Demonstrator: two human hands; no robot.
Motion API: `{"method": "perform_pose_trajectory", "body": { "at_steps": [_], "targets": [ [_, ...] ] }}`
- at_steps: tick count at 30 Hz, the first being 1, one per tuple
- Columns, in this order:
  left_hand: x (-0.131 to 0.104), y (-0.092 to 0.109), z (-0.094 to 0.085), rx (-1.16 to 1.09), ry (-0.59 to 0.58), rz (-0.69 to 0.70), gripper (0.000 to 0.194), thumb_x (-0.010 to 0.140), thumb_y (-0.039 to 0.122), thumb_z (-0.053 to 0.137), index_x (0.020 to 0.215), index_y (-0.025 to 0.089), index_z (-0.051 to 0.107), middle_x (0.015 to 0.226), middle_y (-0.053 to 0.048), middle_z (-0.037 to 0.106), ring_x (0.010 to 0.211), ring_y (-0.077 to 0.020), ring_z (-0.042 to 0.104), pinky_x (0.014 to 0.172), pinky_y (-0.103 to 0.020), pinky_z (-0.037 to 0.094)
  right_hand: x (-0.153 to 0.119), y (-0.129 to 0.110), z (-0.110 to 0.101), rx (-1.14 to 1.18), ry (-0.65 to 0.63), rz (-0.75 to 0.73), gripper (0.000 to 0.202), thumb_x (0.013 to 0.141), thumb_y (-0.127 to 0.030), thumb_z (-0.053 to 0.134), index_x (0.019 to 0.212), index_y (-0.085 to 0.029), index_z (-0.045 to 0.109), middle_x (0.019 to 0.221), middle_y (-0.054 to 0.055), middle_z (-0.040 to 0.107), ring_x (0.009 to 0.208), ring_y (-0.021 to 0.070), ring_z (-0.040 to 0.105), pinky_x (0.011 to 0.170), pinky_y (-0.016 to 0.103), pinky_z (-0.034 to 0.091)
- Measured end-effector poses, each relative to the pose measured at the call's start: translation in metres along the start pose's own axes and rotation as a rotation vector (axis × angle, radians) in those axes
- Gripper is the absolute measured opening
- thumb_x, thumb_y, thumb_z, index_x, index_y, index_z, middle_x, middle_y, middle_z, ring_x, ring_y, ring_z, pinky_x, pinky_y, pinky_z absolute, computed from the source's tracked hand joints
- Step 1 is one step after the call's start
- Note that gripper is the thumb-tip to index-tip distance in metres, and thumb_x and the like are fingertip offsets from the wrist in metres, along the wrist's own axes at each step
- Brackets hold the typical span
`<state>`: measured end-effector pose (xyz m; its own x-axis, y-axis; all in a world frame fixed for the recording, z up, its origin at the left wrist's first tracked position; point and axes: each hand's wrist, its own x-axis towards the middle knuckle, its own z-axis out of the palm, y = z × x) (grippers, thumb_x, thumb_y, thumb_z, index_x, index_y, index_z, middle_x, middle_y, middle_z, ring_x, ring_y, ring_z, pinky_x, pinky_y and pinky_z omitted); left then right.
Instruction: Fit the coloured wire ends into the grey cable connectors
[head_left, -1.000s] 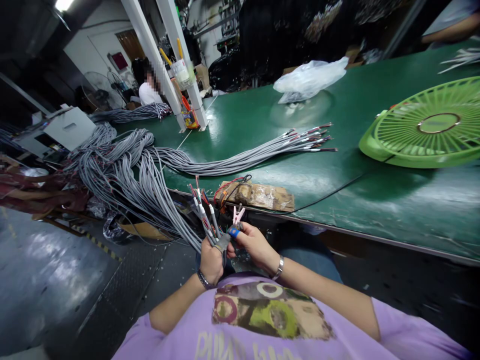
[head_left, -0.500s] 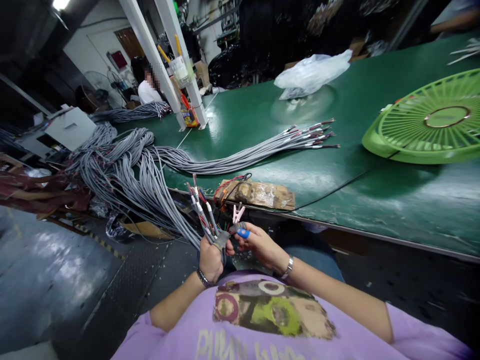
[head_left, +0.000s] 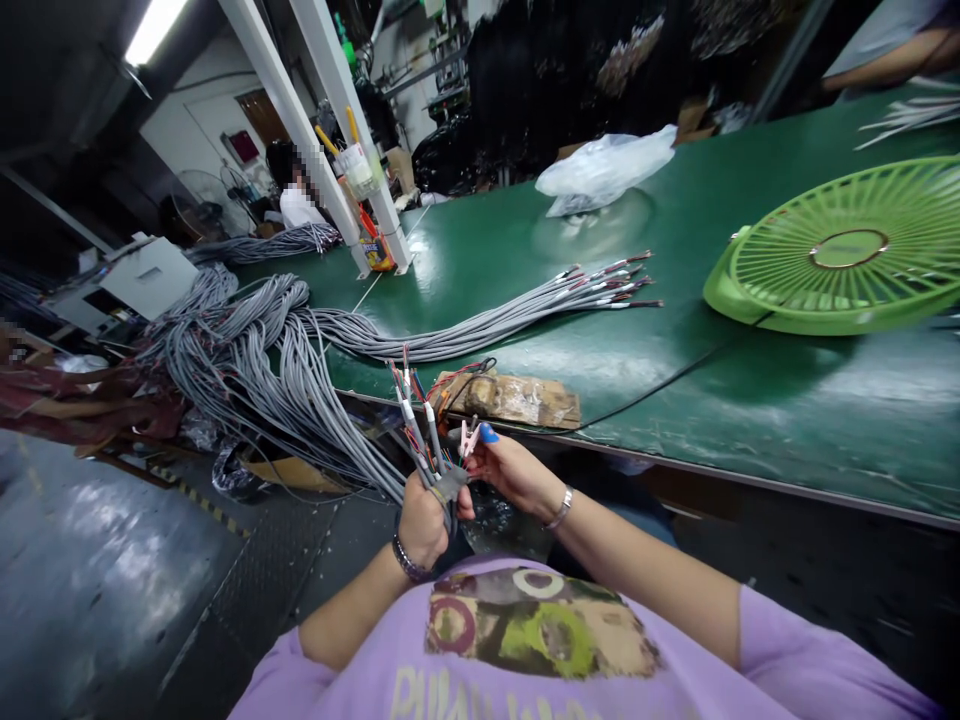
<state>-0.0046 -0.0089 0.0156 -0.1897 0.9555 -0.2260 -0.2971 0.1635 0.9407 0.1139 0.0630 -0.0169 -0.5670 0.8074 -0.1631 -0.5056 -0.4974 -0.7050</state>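
Observation:
My left hand [head_left: 424, 520] is closed round a bundle of grey cables [head_left: 433, 440]. Their stripped ends stick up past my fingers, showing white wraps and thin coloured wires. A grey band or wrap [head_left: 451, 482] shows at my left fingertips. My right hand [head_left: 521, 475], with blue tape on the thumb, is pinched close to the wires, just right of the bundle; what lies between its fingertips is hidden. Right by that thumb stands a pink clip [head_left: 469, 438], in front of a worn wooden block [head_left: 532, 400] at the bench edge.
Long grey cables [head_left: 300, 370] drape over the left side of the green bench [head_left: 675, 400]. Another cable bundle [head_left: 525, 305] lies across it. A green fan [head_left: 832, 255], its black cord and a plastic bag [head_left: 607, 170] rest further back. White posts [head_left: 341, 130] rise behind.
My right hand's thumb has risen beside the pink clip, and the hand has turned upward. My left hand keeps its hold on the cables. The whole view has shifted slightly.

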Motion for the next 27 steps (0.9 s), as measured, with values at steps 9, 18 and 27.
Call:
{"method": "perform_pose_trajectory", "body": {
  "at_steps": [9,18,27],
  "targets": [
    [-0.002,0.005,-0.001,-0.031,-0.039,0.036,0.032,0.062,0.044,0.073,0.062,0.015,0.058,0.042,0.002,0.054,0.037,-0.0093,0.049,0.041,-0.021,0.042,0.009,0.007,-0.002,0.118,0.011,0.009,0.041,0.075,-0.057,0.063,0.079,-0.016,0.065,0.071,0.003,0.063,0.059,0.0111,0.053,0.057,0.024,0.043],
    [0.010,-0.010,-0.001,-0.034,0.000,-0.009,0.029,0.065,0.040,0.071,0.062,0.014,0.059,0.044,0.002,0.055,0.041,-0.0106,0.053,0.044,-0.022,0.045,0.009,0.003,0.008,0.209,0.048,0.007,0.039,0.070,-0.054,0.069,0.073,-0.016,0.064,0.062,0.000,0.059,0.055,0.0104,0.048,0.056,0.025,0.040],
    [0.006,-0.009,-0.001,0.030,0.010,-0.049,0.033,0.062,0.044,0.072,0.064,0.015,0.059,0.043,0.002,0.054,0.040,-0.0115,0.053,0.042,-0.022,0.044,0.012,0.008,0.008,0.196,0.107,-0.018,0.037,0.070,-0.053,0.070,0.079,-0.018,0.065,0.068,0.001,0.061,0.057,0.0108,0.049,0.055,0.024,0.039]
  ]
}}
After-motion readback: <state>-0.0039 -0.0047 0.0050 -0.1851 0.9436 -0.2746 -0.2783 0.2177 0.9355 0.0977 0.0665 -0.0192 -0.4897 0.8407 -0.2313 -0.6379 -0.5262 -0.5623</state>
